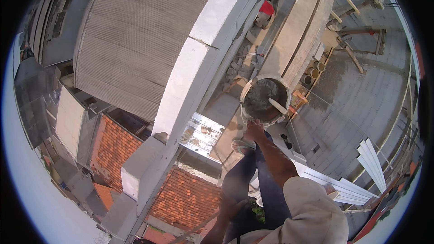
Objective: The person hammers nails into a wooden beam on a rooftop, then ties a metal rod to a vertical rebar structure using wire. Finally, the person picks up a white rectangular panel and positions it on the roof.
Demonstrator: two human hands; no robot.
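Observation:
A round bucket (244, 114) of wet grey mortar (262, 91) stands before me on the planks, and a tool with a pale handle (277, 105) leans in it, its lower end sunk in the mortar. My right hand (255, 131) is closed over the bucket's near rim. Lower down, my left hand (230, 207) lies against my dark-trousered leg with its fingers stretched out and nothing in them. One of my feet, in a sandal (242, 147), shows just below the bucket.
Along the left runs a white block wall (190, 70), with corrugated roofing (131, 36) and orange roof tiles (185, 196) far below. Long planks (294, 27) stretch ahead. A person in red (266, 9) crouches lower down. Several buckets (313, 72) stand right of the planks, near timber framing (350, 54).

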